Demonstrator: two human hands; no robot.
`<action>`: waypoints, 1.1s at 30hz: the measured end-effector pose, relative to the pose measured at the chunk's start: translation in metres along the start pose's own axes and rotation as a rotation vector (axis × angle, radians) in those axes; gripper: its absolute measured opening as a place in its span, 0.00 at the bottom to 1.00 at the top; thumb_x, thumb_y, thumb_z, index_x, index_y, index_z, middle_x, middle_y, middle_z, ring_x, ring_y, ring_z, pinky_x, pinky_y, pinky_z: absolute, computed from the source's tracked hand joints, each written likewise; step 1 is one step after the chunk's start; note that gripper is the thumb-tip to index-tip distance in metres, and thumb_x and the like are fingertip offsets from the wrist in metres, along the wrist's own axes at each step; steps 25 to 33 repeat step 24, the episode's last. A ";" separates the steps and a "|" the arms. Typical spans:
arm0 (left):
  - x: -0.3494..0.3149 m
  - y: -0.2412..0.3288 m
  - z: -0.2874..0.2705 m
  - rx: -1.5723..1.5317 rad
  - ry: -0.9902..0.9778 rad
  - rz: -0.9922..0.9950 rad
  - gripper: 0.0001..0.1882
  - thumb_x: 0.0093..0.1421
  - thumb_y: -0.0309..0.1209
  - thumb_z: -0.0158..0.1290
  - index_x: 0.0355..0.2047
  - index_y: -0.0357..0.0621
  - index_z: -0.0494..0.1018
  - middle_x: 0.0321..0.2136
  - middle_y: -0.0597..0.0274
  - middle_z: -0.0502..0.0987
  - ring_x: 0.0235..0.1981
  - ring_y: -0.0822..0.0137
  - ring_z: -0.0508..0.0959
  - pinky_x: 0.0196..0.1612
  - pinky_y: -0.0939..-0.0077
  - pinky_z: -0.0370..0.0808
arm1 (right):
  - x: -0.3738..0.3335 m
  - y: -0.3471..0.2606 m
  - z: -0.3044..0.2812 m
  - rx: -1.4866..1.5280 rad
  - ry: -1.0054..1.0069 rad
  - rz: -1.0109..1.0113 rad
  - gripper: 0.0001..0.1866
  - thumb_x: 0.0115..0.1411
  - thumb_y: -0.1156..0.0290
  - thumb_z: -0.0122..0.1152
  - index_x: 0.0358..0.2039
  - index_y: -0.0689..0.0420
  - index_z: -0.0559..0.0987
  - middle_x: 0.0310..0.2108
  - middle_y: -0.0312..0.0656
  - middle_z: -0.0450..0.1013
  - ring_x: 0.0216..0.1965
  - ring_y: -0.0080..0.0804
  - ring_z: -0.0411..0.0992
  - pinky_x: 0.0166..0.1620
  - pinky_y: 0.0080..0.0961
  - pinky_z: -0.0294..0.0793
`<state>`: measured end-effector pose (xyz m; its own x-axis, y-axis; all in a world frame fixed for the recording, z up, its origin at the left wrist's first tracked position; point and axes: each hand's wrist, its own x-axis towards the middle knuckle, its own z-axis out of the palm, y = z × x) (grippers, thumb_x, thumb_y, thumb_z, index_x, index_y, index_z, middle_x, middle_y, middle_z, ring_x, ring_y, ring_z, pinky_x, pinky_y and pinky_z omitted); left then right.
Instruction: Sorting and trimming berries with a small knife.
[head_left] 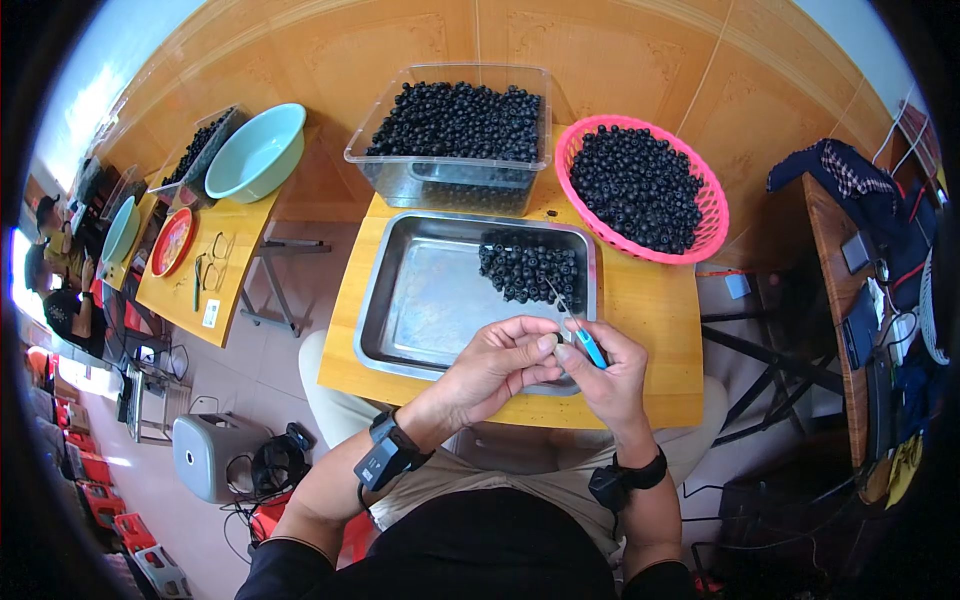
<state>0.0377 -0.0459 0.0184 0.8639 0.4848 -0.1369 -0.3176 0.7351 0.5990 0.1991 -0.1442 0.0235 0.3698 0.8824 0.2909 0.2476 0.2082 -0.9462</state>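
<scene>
My left hand (pixel 512 362) is closed in a pinch over the near edge of a metal tray (pixel 410 290). Between its fingertips a small dark bit shows, too covered to name surely. Close against it, my right hand (pixel 610 372) grips a slim tool with a blue handle (pixel 591 349). The tool's thin metal end points up and left over the tray; whether it is a blade or tweezers is unclear. A pile of dark blueberry-like berries (pixel 528 268) lies in the tray's far right corner.
Behind the tray stands a clear plastic bin (pixel 450 185) full of berries. A pink basket (pixel 713 205) of berries is at the right. On the left table are a turquoise basin (pixel 255 155) and a red plate (pixel 172 242). A grey stool (pixel 205 455) stands on the floor.
</scene>
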 end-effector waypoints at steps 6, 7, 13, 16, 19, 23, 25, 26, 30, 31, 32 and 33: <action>-0.007 -0.002 0.003 -0.054 0.038 0.007 0.10 0.69 0.26 0.52 0.49 0.39 0.76 0.41 0.57 0.81 0.41 0.68 0.83 0.49 0.73 0.84 | -0.003 -0.006 0.002 -0.070 0.037 -0.097 0.16 0.60 0.70 0.70 0.45 0.67 0.81 0.28 0.39 0.75 0.29 0.22 0.72 0.33 0.20 0.70; -0.009 -0.001 0.004 -0.075 0.082 0.006 0.10 0.69 0.26 0.52 0.49 0.40 0.76 0.41 0.57 0.81 0.41 0.68 0.83 0.49 0.73 0.84 | -0.005 -0.005 0.000 -0.070 0.036 -0.099 0.16 0.60 0.70 0.70 0.45 0.67 0.81 0.28 0.39 0.75 0.29 0.22 0.72 0.33 0.20 0.70; -0.013 -0.005 -0.002 -0.158 0.091 0.034 0.10 0.68 0.25 0.52 0.49 0.41 0.76 0.42 0.58 0.81 0.42 0.68 0.83 0.51 0.73 0.83 | -0.012 -0.011 0.001 -0.243 0.004 -0.213 0.19 0.62 0.63 0.67 0.45 0.67 0.81 0.25 0.43 0.72 0.25 0.29 0.72 0.29 0.25 0.69; -0.014 -0.005 0.002 -0.179 0.091 0.040 0.10 0.68 0.25 0.52 0.48 0.41 0.76 0.41 0.59 0.81 0.42 0.69 0.82 0.51 0.74 0.82 | -0.013 -0.012 0.002 -0.258 0.006 -0.215 0.20 0.63 0.61 0.67 0.45 0.66 0.81 0.24 0.43 0.72 0.23 0.31 0.71 0.27 0.27 0.69; -0.015 -0.006 0.001 -0.194 0.069 0.056 0.09 0.68 0.25 0.53 0.48 0.40 0.76 0.40 0.60 0.81 0.42 0.69 0.83 0.50 0.74 0.83 | -0.014 -0.011 0.002 -0.301 0.007 -0.250 0.19 0.63 0.61 0.66 0.45 0.66 0.81 0.23 0.44 0.72 0.22 0.32 0.72 0.26 0.27 0.69; -0.016 -0.009 -0.001 -0.210 0.053 0.076 0.10 0.68 0.25 0.52 0.49 0.40 0.74 0.42 0.59 0.81 0.42 0.69 0.83 0.51 0.74 0.83 | -0.016 -0.012 0.002 -0.321 -0.005 -0.266 0.20 0.63 0.60 0.66 0.45 0.65 0.81 0.23 0.44 0.73 0.22 0.33 0.73 0.26 0.28 0.70; -0.017 -0.010 -0.001 -0.211 0.054 0.075 0.10 0.68 0.25 0.52 0.49 0.40 0.74 0.42 0.59 0.81 0.42 0.69 0.83 0.51 0.74 0.83 | -0.016 -0.012 0.002 -0.332 -0.007 -0.271 0.20 0.63 0.59 0.66 0.45 0.64 0.81 0.23 0.44 0.73 0.22 0.32 0.73 0.26 0.28 0.70; -0.017 -0.010 -0.001 -0.211 0.054 0.075 0.10 0.68 0.25 0.52 0.49 0.40 0.74 0.42 0.59 0.81 0.42 0.69 0.83 0.51 0.74 0.83 | -0.016 -0.012 0.002 -0.332 -0.007 -0.271 0.20 0.63 0.59 0.66 0.45 0.64 0.81 0.23 0.44 0.73 0.22 0.32 0.73 0.26 0.28 0.70; -0.017 -0.010 -0.001 -0.211 0.054 0.075 0.10 0.68 0.25 0.52 0.49 0.40 0.74 0.42 0.59 0.81 0.42 0.69 0.83 0.51 0.74 0.83 | -0.016 -0.012 0.002 -0.332 -0.007 -0.271 0.20 0.63 0.59 0.66 0.45 0.64 0.81 0.23 0.44 0.73 0.22 0.32 0.73 0.26 0.28 0.70; -0.017 -0.010 -0.001 -0.211 0.054 0.075 0.10 0.68 0.25 0.52 0.49 0.40 0.74 0.42 0.59 0.81 0.42 0.69 0.83 0.51 0.74 0.83 | -0.016 -0.012 0.002 -0.332 -0.007 -0.271 0.20 0.63 0.59 0.66 0.45 0.64 0.81 0.23 0.44 0.73 0.22 0.32 0.73 0.26 0.28 0.70; -0.017 -0.010 -0.001 -0.211 0.054 0.075 0.10 0.68 0.25 0.52 0.49 0.40 0.74 0.42 0.59 0.81 0.42 0.69 0.83 0.51 0.74 0.83 | -0.016 -0.012 0.002 -0.332 -0.007 -0.271 0.20 0.63 0.59 0.66 0.45 0.64 0.81 0.23 0.44 0.73 0.22 0.32 0.73 0.26 0.28 0.70; -0.017 -0.010 -0.001 -0.211 0.054 0.075 0.10 0.68 0.25 0.52 0.49 0.40 0.74 0.42 0.59 0.81 0.42 0.69 0.83 0.51 0.74 0.83 | -0.016 -0.012 0.002 -0.332 -0.007 -0.271 0.20 0.63 0.59 0.66 0.45 0.64 0.81 0.23 0.44 0.73 0.22 0.32 0.73 0.26 0.28 0.70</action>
